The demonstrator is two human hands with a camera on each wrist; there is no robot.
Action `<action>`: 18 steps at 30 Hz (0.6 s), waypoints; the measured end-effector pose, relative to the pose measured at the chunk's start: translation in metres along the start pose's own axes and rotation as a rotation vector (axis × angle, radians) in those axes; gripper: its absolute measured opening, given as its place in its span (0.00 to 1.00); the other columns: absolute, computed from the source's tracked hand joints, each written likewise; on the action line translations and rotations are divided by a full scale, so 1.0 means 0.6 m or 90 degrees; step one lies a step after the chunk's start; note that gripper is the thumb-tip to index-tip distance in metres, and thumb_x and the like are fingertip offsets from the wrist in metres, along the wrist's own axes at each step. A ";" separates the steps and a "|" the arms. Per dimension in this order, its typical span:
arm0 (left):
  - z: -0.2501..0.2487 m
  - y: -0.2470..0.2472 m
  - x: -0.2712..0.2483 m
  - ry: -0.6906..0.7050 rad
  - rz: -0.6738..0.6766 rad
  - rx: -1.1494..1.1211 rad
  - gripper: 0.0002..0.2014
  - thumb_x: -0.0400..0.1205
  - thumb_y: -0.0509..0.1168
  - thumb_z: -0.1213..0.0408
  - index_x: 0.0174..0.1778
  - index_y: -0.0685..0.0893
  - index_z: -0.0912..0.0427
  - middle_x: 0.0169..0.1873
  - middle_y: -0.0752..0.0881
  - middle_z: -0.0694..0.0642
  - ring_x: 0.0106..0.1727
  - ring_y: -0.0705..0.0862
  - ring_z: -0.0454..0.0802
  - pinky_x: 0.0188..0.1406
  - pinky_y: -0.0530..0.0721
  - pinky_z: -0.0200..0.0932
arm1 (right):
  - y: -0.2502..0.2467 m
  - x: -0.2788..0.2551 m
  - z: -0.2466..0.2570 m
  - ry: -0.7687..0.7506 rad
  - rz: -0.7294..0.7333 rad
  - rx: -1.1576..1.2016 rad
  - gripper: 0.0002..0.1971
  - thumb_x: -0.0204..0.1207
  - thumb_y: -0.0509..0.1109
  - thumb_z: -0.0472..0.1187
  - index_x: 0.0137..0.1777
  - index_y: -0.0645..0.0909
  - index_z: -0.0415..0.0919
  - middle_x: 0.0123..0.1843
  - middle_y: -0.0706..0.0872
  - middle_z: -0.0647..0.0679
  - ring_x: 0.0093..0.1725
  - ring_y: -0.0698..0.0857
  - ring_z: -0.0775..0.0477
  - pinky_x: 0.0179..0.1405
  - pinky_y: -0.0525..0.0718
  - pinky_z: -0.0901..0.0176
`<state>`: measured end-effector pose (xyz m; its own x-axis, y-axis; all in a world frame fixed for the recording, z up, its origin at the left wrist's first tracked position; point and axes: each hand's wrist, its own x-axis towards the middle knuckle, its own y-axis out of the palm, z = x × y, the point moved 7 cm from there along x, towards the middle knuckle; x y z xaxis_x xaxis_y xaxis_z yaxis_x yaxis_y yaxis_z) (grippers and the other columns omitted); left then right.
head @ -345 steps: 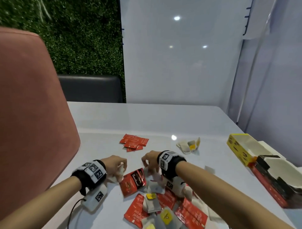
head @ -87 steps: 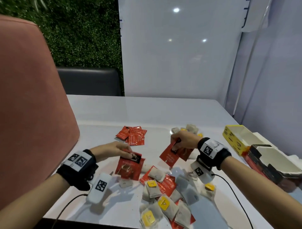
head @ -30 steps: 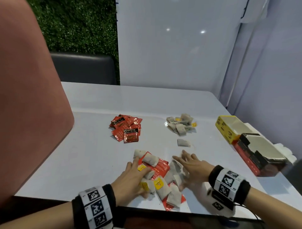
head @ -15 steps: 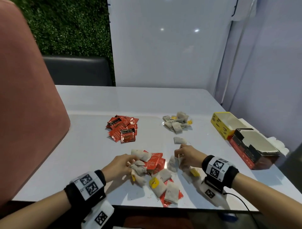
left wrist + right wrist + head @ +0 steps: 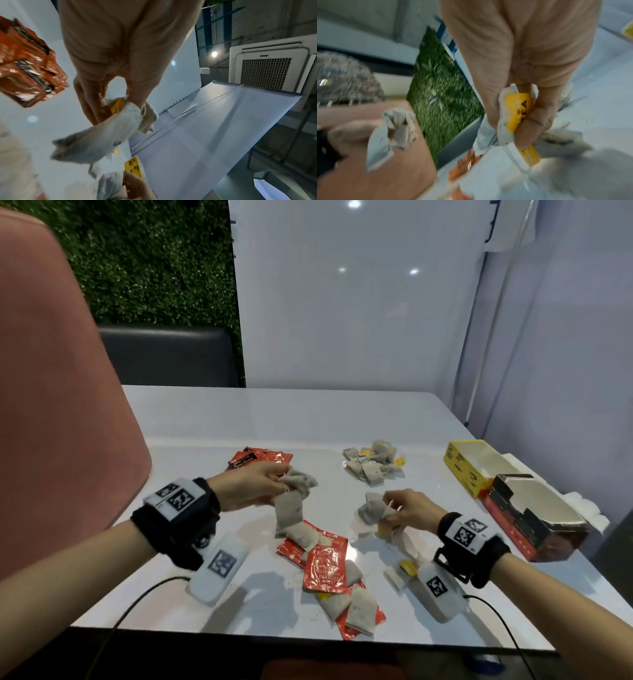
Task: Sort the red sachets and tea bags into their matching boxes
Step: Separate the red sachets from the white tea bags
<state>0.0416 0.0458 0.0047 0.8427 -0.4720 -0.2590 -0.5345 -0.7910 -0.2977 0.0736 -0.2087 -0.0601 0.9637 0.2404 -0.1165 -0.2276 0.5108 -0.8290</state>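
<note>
My left hand (image 5: 253, 486) is raised above the table and grips a bunch of grey tea bags (image 5: 293, 501) that dangle from its fingers (image 5: 120, 121). My right hand (image 5: 407, 508) pinches another clump of tea bags (image 5: 373, 511) with yellow tags (image 5: 517, 112). Below and between the hands lies a mixed heap of red sachets (image 5: 325, 568) and tea bags (image 5: 356, 607). A sorted pile of red sachets (image 5: 257, 460) lies behind the left hand, and a sorted pile of tea bags (image 5: 371, 465) lies further right. The yellow box (image 5: 472, 463) and the red-and-black box (image 5: 534, 518) stand open at the right.
A pink chair back (image 5: 58, 405) fills the left side. A white partition (image 5: 342, 302) stands behind the white table (image 5: 308, 419). Crumpled white paper (image 5: 582, 505) lies beyond the red-and-black box. Cables (image 5: 137, 604) trail from both wrists across the table's near edge.
Both hands have lifted off the mixed heap, each carrying up a bunch of tea bags. The left hand has moved up towards the red sachet pile.
</note>
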 end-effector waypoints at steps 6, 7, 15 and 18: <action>-0.072 -0.014 0.103 0.032 -0.035 -0.032 0.18 0.83 0.50 0.82 0.66 0.74 0.64 0.47 0.81 0.56 0.44 0.81 0.45 0.35 0.82 0.28 | -0.058 -0.026 -0.022 0.013 -0.006 0.430 0.13 0.71 0.74 0.29 0.54 0.79 0.28 0.45 0.85 0.31 0.41 0.84 0.39 0.38 0.86 0.58; -0.088 -0.013 0.127 0.041 -0.037 -0.036 0.19 0.83 0.50 0.82 0.66 0.74 0.64 0.45 0.81 0.54 0.43 0.80 0.44 0.33 0.82 0.27 | -0.071 -0.030 -0.023 0.007 -0.013 0.458 0.13 0.71 0.73 0.28 0.55 0.79 0.28 0.46 0.85 0.32 0.42 0.84 0.40 0.37 0.86 0.60; -0.126 -0.006 0.339 0.056 -0.105 -0.083 0.20 0.81 0.51 0.85 0.68 0.74 0.72 0.56 0.77 0.64 0.58 0.76 0.55 0.46 0.80 0.40 | -0.125 -0.073 -0.076 -0.010 -0.068 0.509 0.26 0.61 0.83 0.43 0.54 0.79 0.27 0.41 0.87 0.38 0.39 0.84 0.46 0.37 0.82 0.59; -0.099 -0.007 0.410 0.032 -0.177 -0.033 0.15 0.79 0.53 0.84 0.59 0.78 0.73 0.55 0.79 0.66 0.53 0.79 0.59 0.44 0.84 0.48 | -0.141 -0.077 -0.107 0.012 -0.115 0.489 0.46 0.46 0.87 0.55 0.55 0.75 0.21 0.40 0.85 0.40 0.38 0.83 0.48 0.36 0.81 0.59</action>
<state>0.2553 -0.0899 -0.0031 0.9595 -0.2509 -0.1282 -0.2788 -0.9113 -0.3031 0.0573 -0.3163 -0.0196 0.9956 0.0884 -0.0311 -0.0932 0.9696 -0.2262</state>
